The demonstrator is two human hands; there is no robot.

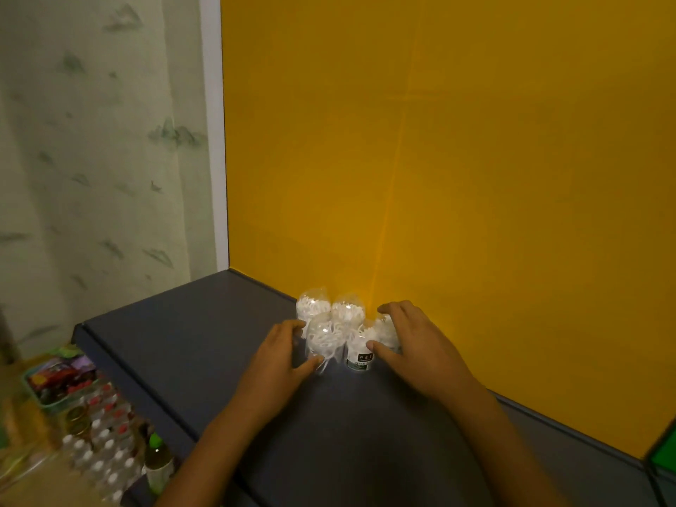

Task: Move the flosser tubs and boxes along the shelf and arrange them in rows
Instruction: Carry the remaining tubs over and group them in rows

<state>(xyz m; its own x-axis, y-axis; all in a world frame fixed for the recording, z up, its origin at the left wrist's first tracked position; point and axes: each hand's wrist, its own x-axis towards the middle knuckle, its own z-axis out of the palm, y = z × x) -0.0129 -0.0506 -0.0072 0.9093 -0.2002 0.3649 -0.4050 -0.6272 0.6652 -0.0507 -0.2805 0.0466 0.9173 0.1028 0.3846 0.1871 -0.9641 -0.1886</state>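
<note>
Several clear flosser tubs full of white flossers stand in a tight cluster on the dark grey shelf (190,345), close to the yellow back panel. My left hand (281,360) curls round the front left tub (323,340), thumb on its lower front. My right hand (409,342) wraps the tubs on the right, its thumb on the front right tub (360,354) with a dark label. Two more tubs (311,305) (347,311) stand behind, untouched. No boxes are in view.
The yellow panel (457,159) rises straight behind the tubs. The shelf's left end (82,333) drops to lower shelves holding small bottles (102,433), a green-capped bottle (157,459) and a tray of packets (62,378). A green panel (664,451) shows at far right.
</note>
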